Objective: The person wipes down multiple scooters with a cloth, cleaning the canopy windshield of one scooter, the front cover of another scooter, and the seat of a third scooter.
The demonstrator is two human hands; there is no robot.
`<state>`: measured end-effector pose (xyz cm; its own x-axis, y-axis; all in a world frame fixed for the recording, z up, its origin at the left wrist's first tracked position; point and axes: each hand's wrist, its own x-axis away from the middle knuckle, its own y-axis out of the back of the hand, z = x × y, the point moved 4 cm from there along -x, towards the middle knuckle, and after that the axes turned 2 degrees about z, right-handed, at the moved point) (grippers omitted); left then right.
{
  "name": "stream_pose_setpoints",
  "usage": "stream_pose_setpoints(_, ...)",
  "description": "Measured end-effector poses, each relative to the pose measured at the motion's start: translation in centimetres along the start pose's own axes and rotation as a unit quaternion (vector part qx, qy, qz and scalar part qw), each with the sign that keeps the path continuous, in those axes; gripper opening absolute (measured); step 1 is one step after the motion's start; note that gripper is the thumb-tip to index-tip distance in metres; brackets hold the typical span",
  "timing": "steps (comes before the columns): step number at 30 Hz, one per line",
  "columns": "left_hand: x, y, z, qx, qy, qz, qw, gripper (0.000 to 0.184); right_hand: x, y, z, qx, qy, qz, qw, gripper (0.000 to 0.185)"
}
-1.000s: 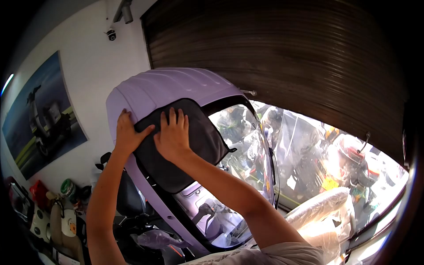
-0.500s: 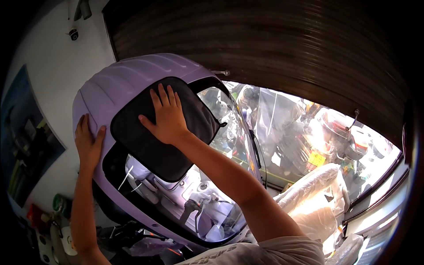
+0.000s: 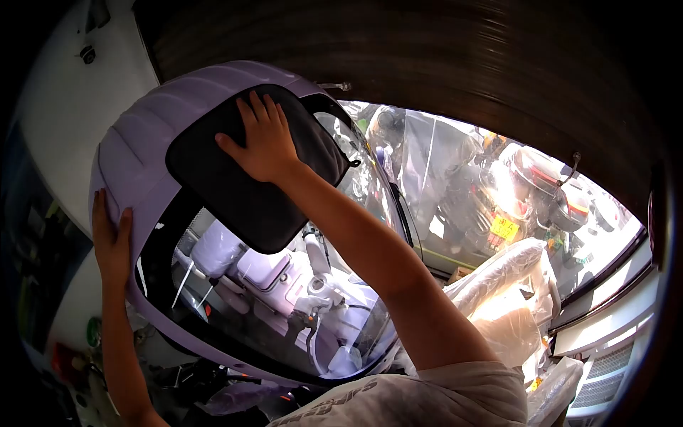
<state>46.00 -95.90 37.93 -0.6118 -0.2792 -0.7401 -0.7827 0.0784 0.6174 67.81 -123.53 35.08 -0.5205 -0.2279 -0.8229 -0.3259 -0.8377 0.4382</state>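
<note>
My right hand (image 3: 263,142) lies flat with fingers spread on a black fabric panel (image 3: 210,167) with rounded corners and a small tab at its right corner. That panel rests across the upper part of the clear windshield (image 3: 235,292) and the roof edge of a small lilac vehicle cabin (image 3: 171,107). At the cabin's left side, my left hand (image 3: 112,242) touches the roof edge, its thumb apart from the fingers. Through the windshield I see a lilac interior and a handlebar (image 3: 320,295). The underside of the panel is hidden.
A dark roller shutter (image 3: 427,57) hangs part-way down behind the cabin. Beyond it, bright scooters and a yellow plate (image 3: 504,228) show outside. Plastic-wrapped seating (image 3: 498,306) stands at the right. A poster (image 3: 43,235) is on the left wall.
The view has shifted, so the cabin and surroundings sit higher in it, with the cabin further left. Both hands keep their contact; the panel stays at about the same place on the cabin.
</note>
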Motion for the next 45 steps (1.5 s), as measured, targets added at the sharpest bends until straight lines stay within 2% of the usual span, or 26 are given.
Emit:
stream_pose_setpoints(10,0.1,0.0,1.1,0.042,-0.008,0.015,0.999,0.072,-2.3,0.1,-4.6,0.013,-0.048,0.024,0.998,0.089)
stream_pose_setpoints(20,-0.4,0.0,2.7,0.075,-0.010,0.029,0.997,0.067,-4.0,-0.5,-10.5,-0.045,-0.094,0.023,0.994,0.092)
stream_pose_setpoints(23,-0.3,0.5,3.5,0.039,0.005,0.029,0.999,0.067,-4.2,-0.7,-12.2,-0.065,-0.093,0.008,0.993,0.092)
stream_pose_setpoints(27,-1.2,1.0,5.5,0.003,-0.027,0.037,0.999,0.068,-4.8,-1.4,-14.8,-0.060,-0.099,-0.017,0.993,0.095)
stream_pose_setpoints(29,-1.3,1.0,6.3,0.011,0.000,0.052,0.999,0.069,-4.9,-1.7,-15.6,-0.103,-0.112,0.004,0.988,0.095)
stream_pose_setpoints(31,-1.4,1.3,6.2,-0.016,-0.001,0.022,1.000,0.070,-5.0,-1.6,-15.6,-0.069,-0.102,-0.039,0.992,0.091)
stream_pose_setpoints(33,-1.5,1.6,5.6,-0.036,-0.018,0.028,0.999,0.069,-5.6,-0.7,-15.9,-0.022,-0.083,-0.008,0.996,0.086)
stream_pose_setpoints(35,-1.9,1.8,6.3,-0.031,-0.039,0.049,0.998,0.065,-5.2,-0.2,-17.3,-0.024,-0.112,0.034,0.993,0.086)
stream_pose_setpoints(37,-2.0,1.7,5.9,-0.025,-0.038,0.055,0.997,0.066,-4.3,-0.5,-19.4,-0.038,-0.145,0.001,0.989,0.086)
stream_pose_setpoints(39,-1.8,1.4,5.0,-0.004,-0.022,0.038,0.999,0.066,-3.9,-1.3,-22.2,-0.034,-0.142,0.004,0.989,0.086)
stream_pose_setpoints(41,-1.5,1.2,4.6,-0.010,-0.011,0.026,1.000,0.067,-2.1,0.5,-22.3,-0.061,-0.193,0.027,0.979,0.084)
stream_pose_setpoints(42,-1.8,1.3,5.8,-0.012,-0.048,0.039,0.998,0.067,-2.0,0.3,-23.5,-0.064,-0.213,0.034,0.974,0.083)
stream_pose_setpoints(45,-1.2,0.8,3.2,-0.008,-0.019,0.001,1.000,0.068,-0.8,-0.2,-26.4,-0.100,-0.244,0.064,0.962,0.077)
